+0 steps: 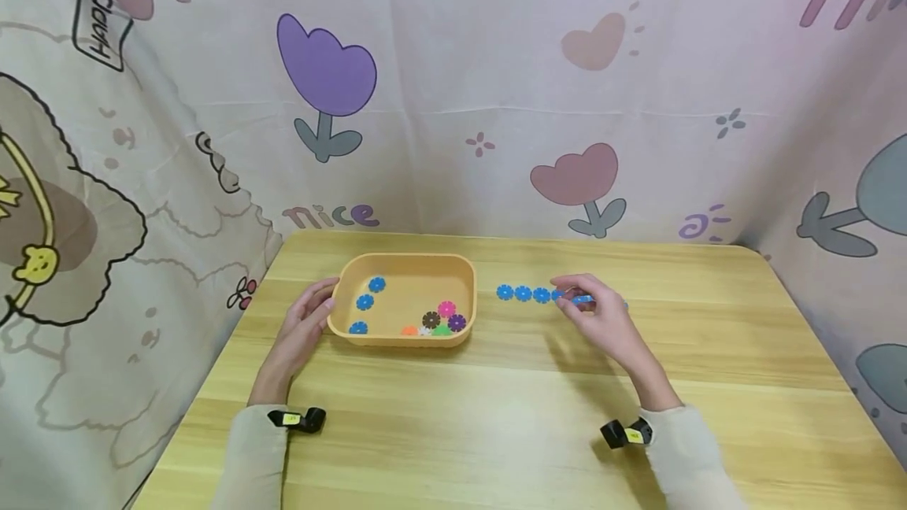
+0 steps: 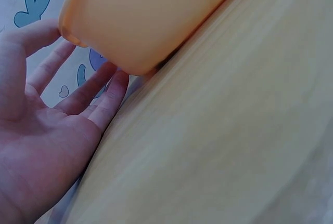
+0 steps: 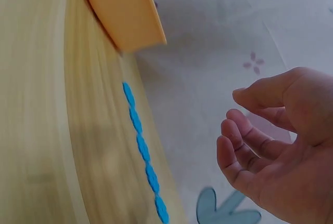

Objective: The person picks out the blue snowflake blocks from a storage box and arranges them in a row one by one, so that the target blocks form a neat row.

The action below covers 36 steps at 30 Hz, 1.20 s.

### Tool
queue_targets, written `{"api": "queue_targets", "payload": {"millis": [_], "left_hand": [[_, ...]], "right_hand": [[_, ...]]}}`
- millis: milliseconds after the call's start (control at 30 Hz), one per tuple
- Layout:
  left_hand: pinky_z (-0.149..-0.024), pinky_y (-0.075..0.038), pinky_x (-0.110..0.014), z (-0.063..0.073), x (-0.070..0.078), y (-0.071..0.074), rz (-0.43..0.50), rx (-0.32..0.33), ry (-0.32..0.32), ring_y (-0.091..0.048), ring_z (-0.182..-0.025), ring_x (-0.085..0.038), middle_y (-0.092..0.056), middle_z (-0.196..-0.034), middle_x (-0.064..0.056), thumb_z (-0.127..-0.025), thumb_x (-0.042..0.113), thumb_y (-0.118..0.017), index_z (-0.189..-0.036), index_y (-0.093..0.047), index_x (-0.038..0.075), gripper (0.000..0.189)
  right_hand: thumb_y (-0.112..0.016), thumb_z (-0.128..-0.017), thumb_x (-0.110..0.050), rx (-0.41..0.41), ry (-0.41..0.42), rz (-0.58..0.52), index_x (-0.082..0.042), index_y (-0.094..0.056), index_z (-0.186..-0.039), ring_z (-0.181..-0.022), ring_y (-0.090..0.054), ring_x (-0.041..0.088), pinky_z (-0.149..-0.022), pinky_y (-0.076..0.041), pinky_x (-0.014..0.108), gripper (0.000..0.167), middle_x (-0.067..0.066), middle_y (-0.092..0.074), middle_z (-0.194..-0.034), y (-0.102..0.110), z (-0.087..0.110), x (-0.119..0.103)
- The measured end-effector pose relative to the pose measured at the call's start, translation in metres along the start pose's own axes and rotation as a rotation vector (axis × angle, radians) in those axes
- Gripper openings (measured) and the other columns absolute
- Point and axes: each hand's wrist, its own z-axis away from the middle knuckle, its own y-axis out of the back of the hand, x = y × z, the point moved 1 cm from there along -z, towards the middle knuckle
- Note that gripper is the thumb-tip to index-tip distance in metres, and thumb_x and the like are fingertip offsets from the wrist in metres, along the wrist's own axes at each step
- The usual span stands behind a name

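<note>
My left hand [image 1: 301,329] is at the left end of a shallow yellow-orange plastic tray [image 1: 414,282]. In the left wrist view, its thumb touches the rim and the other fingers rest against the outside of the tray [image 2: 130,16]. My right hand [image 1: 598,319] hovers over a row of blue snowflake-shaped discs [image 1: 523,293] and hides part of it. Seen from the right wrist, the blue discs [image 3: 151,178] run end to end along the table, while the loosely curled fingers [image 3: 237,135] hold nothing.
Inside the tray, several blue discs [image 1: 364,302] lie at the left. At its right front are a pink disc [image 1: 446,309], a brown disc [image 1: 431,320], a purple disc [image 1: 457,323] and others. A patterned curtain [image 1: 439,85] hangs behind the wooden table [image 1: 439,423].
</note>
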Motion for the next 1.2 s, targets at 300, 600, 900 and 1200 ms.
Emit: {"api": "queue_targets", "payload": {"millis": [300, 600, 900, 1200], "left_hand": [[-0.101, -0.052, -0.027, -0.004, 0.004, -0.001, -0.008, 0.004, -0.013, -0.052, -0.132, -0.021, -0.043, -0.151, -0.019, -0.110, 0.009, -0.048, -0.154, -0.038, -0.001, 0.047], [-0.102, -0.051, -0.027, -0.003, 0.003, 0.000, -0.010, 0.038, 0.008, -0.051, -0.132, -0.021, -0.042, -0.151, -0.020, -0.110, 0.009, -0.048, -0.154, -0.037, -0.002, 0.047], [-0.101, -0.052, -0.028, 0.000, 0.002, 0.000, -0.020, 0.043, 0.014, -0.053, -0.131, -0.019, -0.043, -0.152, -0.018, -0.110, 0.009, -0.048, -0.154, -0.037, -0.002, 0.047], [-0.101, -0.052, -0.028, 0.000, 0.003, -0.001, -0.021, 0.051, 0.027, -0.054, -0.131, -0.018, -0.046, -0.150, -0.014, -0.109, 0.009, -0.049, -0.153, -0.037, -0.002, 0.047]], "right_hand": [[-0.071, -0.095, -0.002, -0.060, 0.060, -0.075, -0.006, -0.071, -0.124, -0.096, -0.064, 0.019, -0.080, -0.060, 0.035, 0.029, 0.002, -0.068, -0.112, -0.038, -0.021, -0.030], [-0.071, -0.095, -0.002, -0.132, 0.124, -0.122, -0.005, -0.068, -0.126, -0.100, -0.067, 0.023, -0.084, -0.060, 0.039, 0.032, 0.011, -0.069, -0.118, -0.079, -0.044, -0.054], [-0.070, -0.097, -0.004, -0.251, 0.158, -0.172, -0.002, -0.066, -0.129, -0.103, -0.066, 0.024, -0.086, -0.060, 0.034, 0.032, 0.010, -0.067, -0.115, -0.121, -0.064, -0.075], [-0.071, -0.095, -0.001, -0.340, 0.171, -0.192, -0.002, -0.067, -0.125, -0.101, -0.067, 0.025, -0.081, -0.060, 0.031, 0.030, 0.013, -0.069, -0.116, -0.168, -0.080, -0.091]]}}
